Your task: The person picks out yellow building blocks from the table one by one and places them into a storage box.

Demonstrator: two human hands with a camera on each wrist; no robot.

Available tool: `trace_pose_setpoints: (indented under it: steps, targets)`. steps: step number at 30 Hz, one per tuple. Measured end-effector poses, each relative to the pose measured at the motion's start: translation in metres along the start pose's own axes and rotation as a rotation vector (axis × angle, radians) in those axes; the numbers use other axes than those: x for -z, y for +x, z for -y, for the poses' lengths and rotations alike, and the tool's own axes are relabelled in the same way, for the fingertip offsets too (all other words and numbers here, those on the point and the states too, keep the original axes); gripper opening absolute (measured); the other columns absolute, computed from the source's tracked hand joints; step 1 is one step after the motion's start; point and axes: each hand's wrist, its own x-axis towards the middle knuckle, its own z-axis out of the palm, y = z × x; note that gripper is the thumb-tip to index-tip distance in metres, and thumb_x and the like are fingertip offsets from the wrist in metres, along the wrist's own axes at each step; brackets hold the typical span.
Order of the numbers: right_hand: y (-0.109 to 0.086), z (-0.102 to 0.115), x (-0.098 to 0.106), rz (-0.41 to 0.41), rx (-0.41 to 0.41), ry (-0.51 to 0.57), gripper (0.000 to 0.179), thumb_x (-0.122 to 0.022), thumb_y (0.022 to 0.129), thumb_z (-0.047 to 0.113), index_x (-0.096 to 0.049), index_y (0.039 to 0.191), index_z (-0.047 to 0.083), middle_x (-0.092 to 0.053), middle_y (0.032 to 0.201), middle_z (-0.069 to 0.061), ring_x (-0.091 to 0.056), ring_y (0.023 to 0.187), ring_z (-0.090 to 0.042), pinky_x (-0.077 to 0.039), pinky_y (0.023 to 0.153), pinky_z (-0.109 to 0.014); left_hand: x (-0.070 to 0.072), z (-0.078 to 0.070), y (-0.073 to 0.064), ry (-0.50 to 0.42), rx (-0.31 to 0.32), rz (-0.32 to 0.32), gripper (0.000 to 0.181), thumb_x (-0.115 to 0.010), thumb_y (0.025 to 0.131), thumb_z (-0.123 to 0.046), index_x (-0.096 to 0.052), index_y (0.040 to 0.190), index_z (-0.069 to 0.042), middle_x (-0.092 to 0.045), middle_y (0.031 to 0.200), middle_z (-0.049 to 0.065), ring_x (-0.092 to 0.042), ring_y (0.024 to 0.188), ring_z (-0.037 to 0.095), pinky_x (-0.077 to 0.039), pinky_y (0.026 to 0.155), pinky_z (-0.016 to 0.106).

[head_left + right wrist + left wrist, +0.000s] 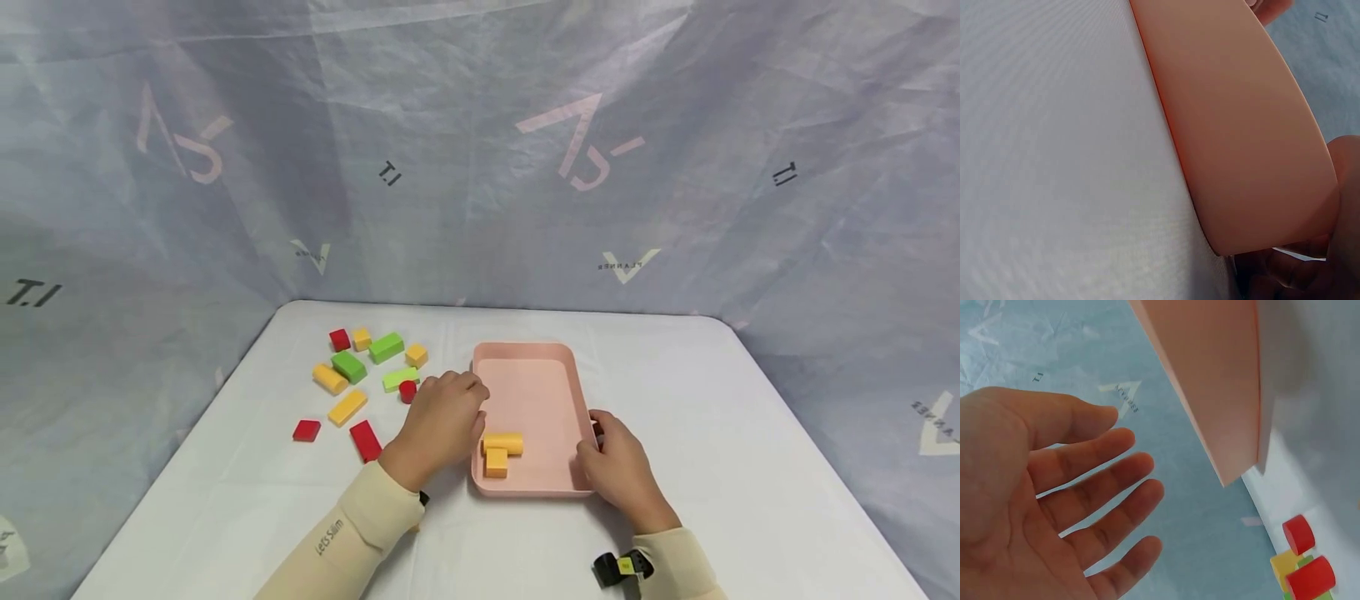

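Note:
A pink tray (532, 400) lies on the table. Inside it, at the near left corner, are an orange-yellow cylinder (512, 442) and an orange-yellow cube (496, 463). Over the tray's left rim hovers my left hand (445, 419). In the left wrist view its fingers are spread and loosely bent, with nothing in the palm, apart from the tray's wall (1216, 375). My right hand (618, 467) grips the tray's right side near the front corner, thumb on the inner side and fingers outside. The right wrist view shows the tray's outer wall (1241, 137) close up, with the hand partly cut off.
Several loose blocks lie left of the tray, including a red cylinder (407, 392), a light green block (401, 380), a red block (366, 441) and a yellow block (348, 408). Fabric curtains (480, 208) hang behind the table. Something yellowish is mostly hidden by the left sleeve.

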Motion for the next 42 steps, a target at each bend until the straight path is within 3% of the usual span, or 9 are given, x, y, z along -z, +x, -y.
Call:
trace_pose_setpoints:
  steps: [7,15,21,33,42]
  targets:
    - [0.0,-0.001,0.0,0.004,-0.003,0.009,0.053,-0.054,0.095,0.016,-0.051,0.147,0.006,-0.067,0.12,-0.01,-0.063,0.098,-0.021,-0.052,0.083,-0.039,0.003,0.011,0.001,-0.053,0.029,-0.013,0.022,-0.073,0.092,-0.02,-0.077,0.111,-0.01,-0.072,0.11,0.003,-0.069,0.093,0.023,-0.057,0.079,0.038]
    - [0.001,-0.001,-0.001,-0.001,0.003,0.005,0.053,-0.054,0.096,0.016,-0.051,0.147,0.006,-0.067,0.119,-0.011,-0.063,0.098,-0.021,-0.052,0.083,-0.039,0.016,0.033,-0.001,-0.087,0.156,-0.038,0.023,-0.076,0.089,-0.017,-0.077,0.111,-0.011,-0.073,0.109,0.004,-0.072,0.093,0.022,-0.06,0.072,0.038]
    - [0.001,0.0,-0.001,0.001,0.006,0.008,0.053,-0.054,0.095,0.016,-0.051,0.147,0.005,-0.067,0.119,-0.011,-0.063,0.098,-0.021,-0.052,0.083,-0.039,0.022,0.043,-0.004,-0.091,0.168,-0.08,0.022,-0.077,0.087,-0.015,-0.078,0.108,-0.011,-0.073,0.106,0.004,-0.071,0.09,0.023,-0.059,0.068,0.039]
    - [0.0,-0.001,0.0,0.004,0.008,0.003,0.053,-0.054,0.096,0.016,-0.05,0.147,0.004,-0.066,0.12,-0.012,-0.063,0.099,-0.021,-0.053,0.083,-0.04,0.032,0.057,-0.004,-0.129,0.326,0.023,0.028,-0.075,0.091,-0.022,-0.075,0.117,-0.011,-0.071,0.112,0.006,-0.068,0.094,0.022,-0.06,0.071,0.042]
    - [0.0,-0.002,-0.001,-0.004,0.014,0.001,0.052,-0.055,0.096,0.017,-0.052,0.146,0.004,-0.066,0.12,-0.011,-0.064,0.099,-0.022,-0.053,0.085,-0.041,0.034,0.066,-0.008,-0.096,0.301,-0.012,0.03,-0.078,0.088,-0.017,-0.076,0.117,-0.009,-0.071,0.11,0.009,-0.069,0.095,0.025,-0.059,0.067,0.04]
